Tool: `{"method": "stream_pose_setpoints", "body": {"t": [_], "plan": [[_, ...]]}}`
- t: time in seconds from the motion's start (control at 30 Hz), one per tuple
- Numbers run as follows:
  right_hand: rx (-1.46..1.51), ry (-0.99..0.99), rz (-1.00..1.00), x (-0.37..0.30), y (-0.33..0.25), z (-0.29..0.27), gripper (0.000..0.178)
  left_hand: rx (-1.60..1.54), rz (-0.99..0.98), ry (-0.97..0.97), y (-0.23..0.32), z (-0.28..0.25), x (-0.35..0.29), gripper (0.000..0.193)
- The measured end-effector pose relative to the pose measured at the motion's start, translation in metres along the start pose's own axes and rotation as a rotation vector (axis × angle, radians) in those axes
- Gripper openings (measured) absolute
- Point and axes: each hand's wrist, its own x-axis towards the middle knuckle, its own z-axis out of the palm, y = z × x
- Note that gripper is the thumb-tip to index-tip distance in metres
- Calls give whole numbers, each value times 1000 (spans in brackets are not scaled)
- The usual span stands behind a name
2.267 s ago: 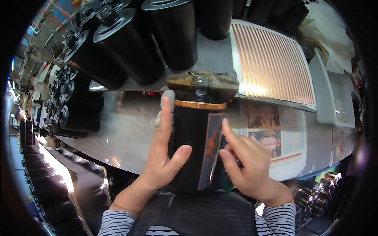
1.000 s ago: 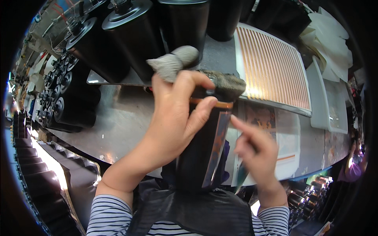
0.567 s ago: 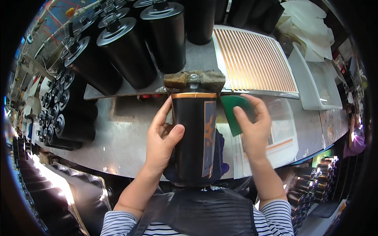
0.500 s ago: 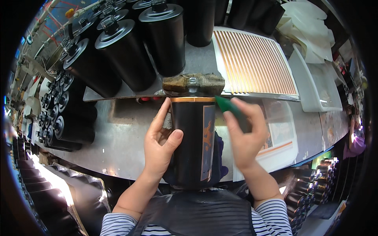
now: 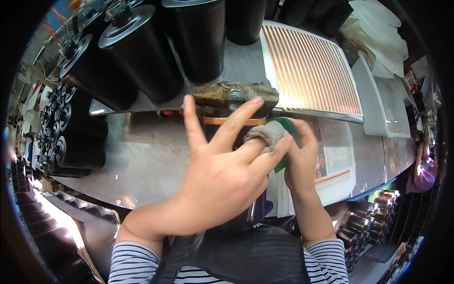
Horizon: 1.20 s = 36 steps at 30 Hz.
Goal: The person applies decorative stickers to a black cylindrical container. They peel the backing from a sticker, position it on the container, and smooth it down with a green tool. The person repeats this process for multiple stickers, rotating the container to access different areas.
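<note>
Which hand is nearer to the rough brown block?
Left. The left hand has one fingertip overlapping the rough brown block in view and another beside its left end; the right hand sits lower, beyond its right end.

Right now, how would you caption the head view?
A left hand with grey cloth spans a black bottle, beside a right hand holding a green sheet.
</note>
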Motion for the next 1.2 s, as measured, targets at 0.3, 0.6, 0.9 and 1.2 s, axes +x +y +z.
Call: {"method": "stream_pose_setpoints", "body": {"t": [0.3, 0.6, 0.9, 1.2], "plan": [[-752, -73, -1066, -23, -41, 42, 43, -1608, -701, 210, -37, 40, -52, 77], [-585, -174, -800, -21, -59, 18, 44, -421, -231, 271, -27, 14, -40, 56], [-666, -84, -840, -2, -60, -17, 31, 65, -80, 155, -10, -3, -11, 55], [-969, -402, -1192, 2, -82, 13, 27, -381, -300, 456, -34, 7, -62, 37]]}}
